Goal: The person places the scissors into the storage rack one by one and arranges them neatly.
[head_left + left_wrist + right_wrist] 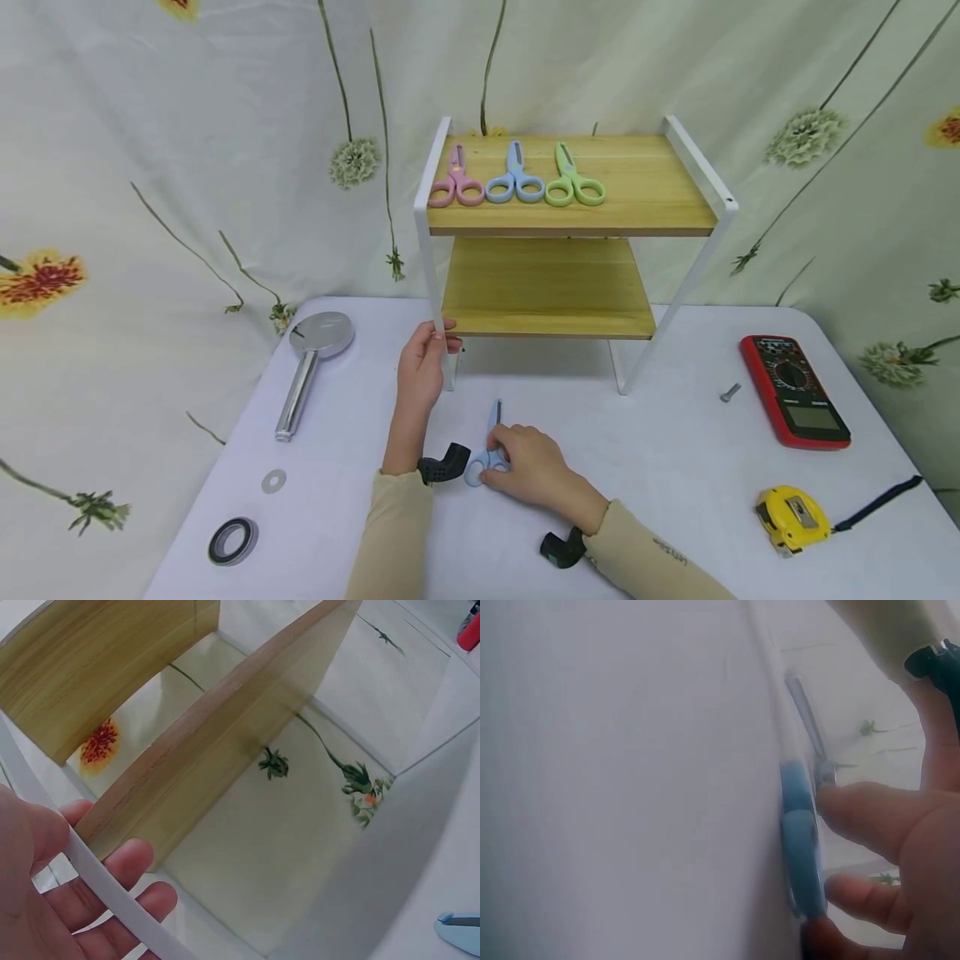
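Note:
A two-tier shelf [570, 325] with wooden boards and a white frame stands at the back of the table. My left hand [422, 367] holds its left white upright, fingers wrapped behind it; in the left wrist view the fingers [127, 862] show past the white frame. On the table in front of the shelf lies a pair of light blue scissors [493, 417], blades pointing away. With thumb and curled fingers, my right hand [532, 462] pinches its handles, partly covering them. Pink scissors [457, 171], blue scissors [514, 175] and green scissors [573, 177] lie side by side on the top board.
To the left are a shower head [311, 358], a flat grey washer [273, 481] and a black tape roll [232, 542]. On the right lie a bolt [730, 392], a red multimeter [797, 392] and a yellow tape measure [795, 518]. A flowered cloth [225, 125] hangs behind.

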